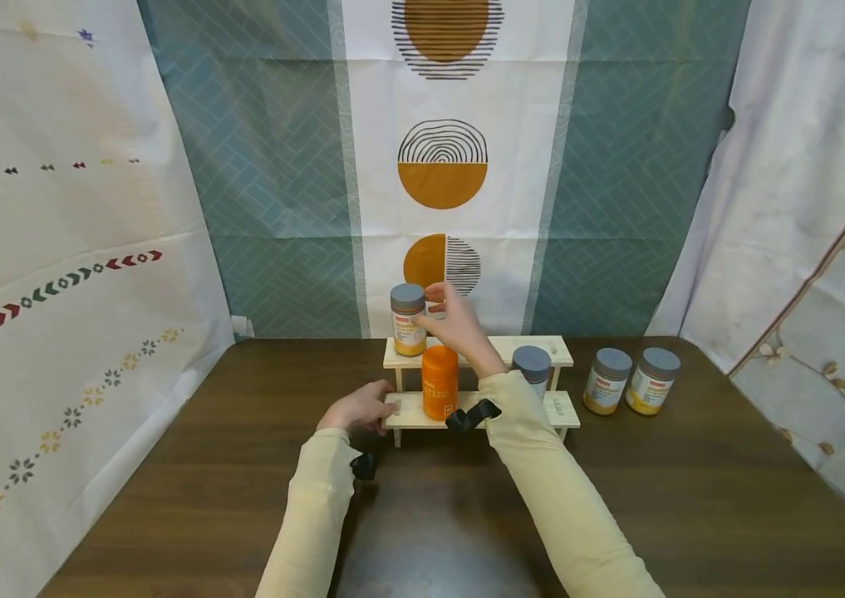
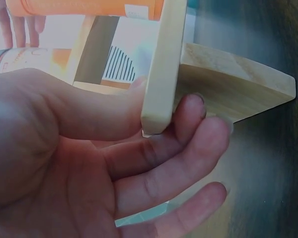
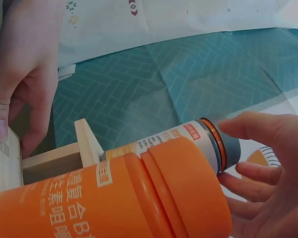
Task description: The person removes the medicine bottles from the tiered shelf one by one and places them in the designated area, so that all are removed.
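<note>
On the upper step of a pale wooden two-tier rack (image 1: 497,409) stands a grey-lidded jar (image 1: 409,332) with a white and yellow label. My right hand (image 1: 459,320) holds this jar near its lid, thumb on one side and fingertips on the other. An orange bottle (image 1: 439,384) is upright on the lower step, close to the right wrist camera. With thumb and curled fingers, my left hand (image 2: 89,144) grips the left end of the lower board (image 2: 161,94). Another grey-lidded jar (image 1: 531,365) is partly hidden behind the right sleeve.
Two more grey-lidded jars, a nearer-left one (image 1: 606,382) and one beside it (image 1: 652,382), stand on the dark wooden table (image 1: 190,465) right of the rack. A patterned curtain (image 1: 280,166) hangs behind the table, and white cloths flank both sides.
</note>
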